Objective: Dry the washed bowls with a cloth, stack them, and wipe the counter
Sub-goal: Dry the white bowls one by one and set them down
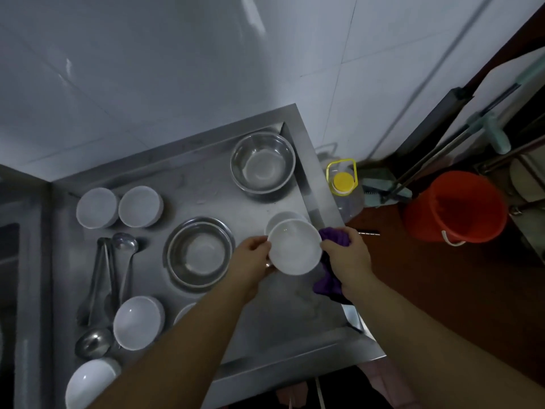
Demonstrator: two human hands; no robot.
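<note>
From the head camera, you are looking down at a steel counter (206,184) set against a tiled wall. Your left hand (253,255) is gripping the left rim of a white bowl (295,250), fingers curled round its edge, and holding it above the counter's right side. Your right hand (348,258) is clutching a purple cloth (327,283) and pressing against the bowl's right rim; part of the cloth is hanging below your wrist. Just behind the held bowl, another white bowl (283,218) is sitting on the counter, mostly hidden. Two white bowls (97,208) (140,206) are standing side by side at the far left, and further white bowls (138,321) (88,382) are waiting near the front left. A steel basin (262,163) is sitting at the far right corner, a steel plate (200,253) in the middle. Ladles (125,246) and tongs (98,276) are lying at the left. On the floor to the right, an orange bucket (455,206) and a yellow-capped bottle (343,181) are standing.
</note>
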